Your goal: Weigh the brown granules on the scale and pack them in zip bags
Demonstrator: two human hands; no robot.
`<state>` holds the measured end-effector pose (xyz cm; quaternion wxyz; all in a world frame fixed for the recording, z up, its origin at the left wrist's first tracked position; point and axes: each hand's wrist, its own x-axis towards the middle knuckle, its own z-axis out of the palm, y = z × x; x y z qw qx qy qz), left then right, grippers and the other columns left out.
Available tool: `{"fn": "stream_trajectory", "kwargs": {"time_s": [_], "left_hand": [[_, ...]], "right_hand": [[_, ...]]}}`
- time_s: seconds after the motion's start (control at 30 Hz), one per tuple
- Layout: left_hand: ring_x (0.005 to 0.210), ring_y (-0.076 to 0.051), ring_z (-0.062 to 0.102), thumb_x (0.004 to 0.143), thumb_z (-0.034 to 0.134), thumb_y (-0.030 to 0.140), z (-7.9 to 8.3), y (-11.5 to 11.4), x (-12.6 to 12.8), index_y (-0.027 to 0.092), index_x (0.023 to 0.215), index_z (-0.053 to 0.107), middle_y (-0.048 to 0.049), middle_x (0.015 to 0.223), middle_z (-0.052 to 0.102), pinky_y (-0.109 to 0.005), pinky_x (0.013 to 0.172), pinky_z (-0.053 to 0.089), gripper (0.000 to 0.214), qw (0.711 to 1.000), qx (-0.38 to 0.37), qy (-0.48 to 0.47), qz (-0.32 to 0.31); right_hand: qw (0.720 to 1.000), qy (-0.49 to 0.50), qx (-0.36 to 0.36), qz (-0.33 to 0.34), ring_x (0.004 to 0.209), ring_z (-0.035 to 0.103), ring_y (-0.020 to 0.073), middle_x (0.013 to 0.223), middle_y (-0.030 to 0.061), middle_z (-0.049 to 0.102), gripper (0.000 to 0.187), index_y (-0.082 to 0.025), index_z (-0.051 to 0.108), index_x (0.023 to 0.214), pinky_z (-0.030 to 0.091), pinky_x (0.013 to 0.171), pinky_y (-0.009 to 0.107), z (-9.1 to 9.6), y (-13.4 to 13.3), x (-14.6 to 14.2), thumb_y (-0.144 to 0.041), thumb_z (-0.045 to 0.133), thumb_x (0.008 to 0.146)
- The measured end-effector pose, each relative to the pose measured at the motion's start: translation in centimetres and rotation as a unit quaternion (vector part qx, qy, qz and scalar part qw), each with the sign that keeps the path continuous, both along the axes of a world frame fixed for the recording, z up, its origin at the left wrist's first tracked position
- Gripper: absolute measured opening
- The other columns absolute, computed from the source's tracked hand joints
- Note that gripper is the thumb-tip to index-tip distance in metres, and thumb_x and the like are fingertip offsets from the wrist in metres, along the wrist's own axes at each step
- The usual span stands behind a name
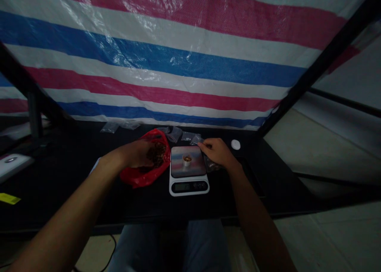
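Knees (205, 246) under table edge (74, 220); left fingers (145, 151) curled in red bag (133, 177), right fingers (205, 146) together

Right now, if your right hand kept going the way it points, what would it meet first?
Probably the small clear plastic bag at the fingers of the right hand, beside the scale's platform; depth is hard to judge.

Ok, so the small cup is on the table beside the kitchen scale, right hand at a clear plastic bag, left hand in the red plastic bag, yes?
No. The small cup is not beside the kitchen scale; the head view shows it standing on the scale's platform. The rest holds: right hand at a clear plastic bag, left hand in the red plastic bag.
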<state>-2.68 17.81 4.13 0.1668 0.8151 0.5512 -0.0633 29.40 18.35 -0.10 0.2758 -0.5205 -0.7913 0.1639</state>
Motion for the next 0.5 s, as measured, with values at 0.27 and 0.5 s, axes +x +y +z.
{"fn": "stream_trajectory", "kwargs": {"time_s": [0.27, 0.5], "left_hand": [[0.094, -0.025, 0.077, 0.089, 0.063, 0.015, -1.38, -0.10, 0.14, 0.018, 0.108, 0.079, -0.0113, 0.109, 0.082, -0.028, 0.080, 0.053, 0.025, 1.000, -0.009, -0.020, -0.021], [0.099, -0.028, 0.078, 0.093, 0.061, 0.017, -1.09, 0.24, -0.23, 0.021, 0.112, 0.081, -0.0120, 0.111, 0.083, -0.030, 0.080, 0.052, 0.028, 1.000, 0.007, -0.019, -0.019]], "right_hand": [[1.000, -0.003, 0.005, 0.003, 0.059, 0.045, 0.0142, 0.060, 0.0005, 0.054, 0.047, -0.020, 0.057, 0.060, 0.026, 0.059, 0.031, -0.18, 0.05, 0.09, -0.046, 0.055, 0.099], [1.000, -0.015, 0.009, -0.001, 0.059, 0.046, 0.0145, 0.059, 0.0005, 0.056, 0.046, -0.020, 0.058, 0.060, 0.027, 0.060, 0.032, -0.28, 0.22, 0.16, -0.045, 0.055, 0.099]]}}
